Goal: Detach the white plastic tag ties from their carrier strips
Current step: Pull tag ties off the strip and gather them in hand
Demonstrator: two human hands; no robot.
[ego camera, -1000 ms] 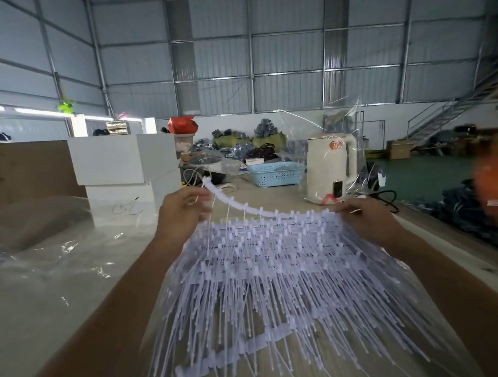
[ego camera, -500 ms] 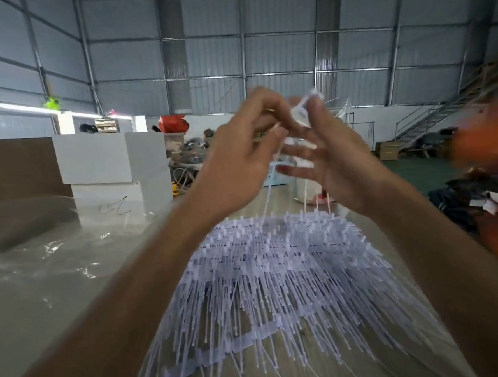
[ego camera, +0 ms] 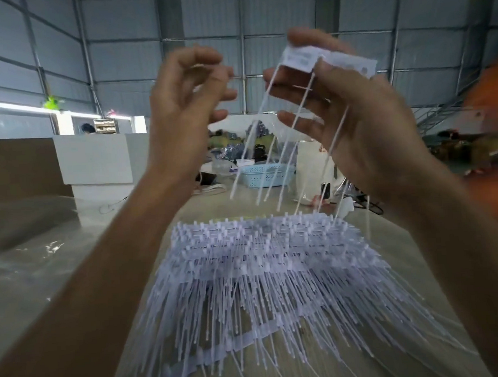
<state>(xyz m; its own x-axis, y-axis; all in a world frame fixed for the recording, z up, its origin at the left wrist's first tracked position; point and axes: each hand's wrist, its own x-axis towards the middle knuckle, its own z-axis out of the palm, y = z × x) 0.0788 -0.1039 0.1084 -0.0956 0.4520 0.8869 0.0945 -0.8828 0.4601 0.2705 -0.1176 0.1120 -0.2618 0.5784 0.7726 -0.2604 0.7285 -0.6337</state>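
Note:
A big pile of white plastic tag ties (ego camera: 265, 277) on their carrier strips lies on the table in front of me. My right hand (ego camera: 351, 118) is raised high and pinches one carrier strip (ego camera: 327, 59) by its top edge; several thin ties (ego camera: 271, 146) hang down from it. My left hand (ego camera: 190, 104) is raised beside it, a small gap to the left, its fingertips curled together near the thumb. It is blurred, so what it pinches, if anything, cannot be made out. A loose strip (ego camera: 211, 356) lies at the pile's near edge.
Clear plastic sheeting (ego camera: 36, 259) covers the table on the left. Behind the pile stand a blue basket (ego camera: 266, 174) and a white kettle (ego camera: 313, 169). White blocks (ego camera: 94, 160) sit at the back left. An orange blurred shape (ego camera: 494, 115) is at the right edge.
Both hands lifted from the pile, carrying one strip up. They have since pulled apart: the right keeps the strip with its hanging ties, the left has drawn off to the left.

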